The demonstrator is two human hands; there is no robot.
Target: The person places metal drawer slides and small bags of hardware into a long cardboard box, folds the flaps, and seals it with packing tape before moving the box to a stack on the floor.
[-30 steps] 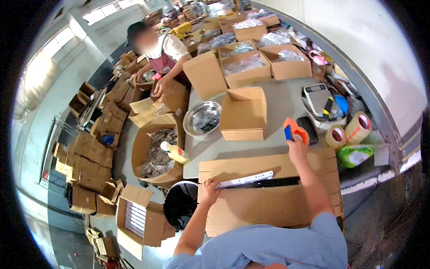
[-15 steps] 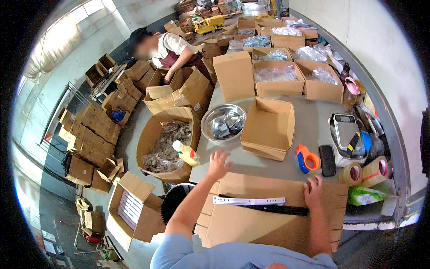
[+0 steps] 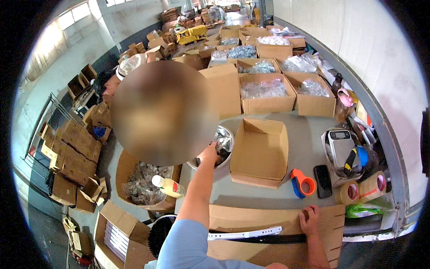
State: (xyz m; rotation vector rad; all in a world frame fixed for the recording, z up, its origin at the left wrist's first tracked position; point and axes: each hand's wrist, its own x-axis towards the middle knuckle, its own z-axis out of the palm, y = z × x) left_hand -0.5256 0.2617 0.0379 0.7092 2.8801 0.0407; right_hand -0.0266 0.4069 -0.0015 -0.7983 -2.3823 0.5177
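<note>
Since half a sec ago the left hand (image 3: 208, 154) has left the flat brown cardboard sheet (image 3: 273, 224) and stretched fwd to the round shiny steel bowl (image 3: 220, 148); the right hand (image 3: 310, 219) has slid a bit left along the sheet's far edge. Left hand now sits at the bowl's near-left rim, fingers reaching in among small clear-bagged metal parts (image 3: 221, 144); how far it has closed can't be told, as a blurred patch hides part of it. Bowl lies straight ahead of the left arm, just left of the open empty brown cardboard box (image 3: 260, 152) on the grey counter (image 3: 309, 148). Right hand is well apart from the bowl, fingers curled over the sheet edge, pressing it down. Left is clearly nearer.
</note>
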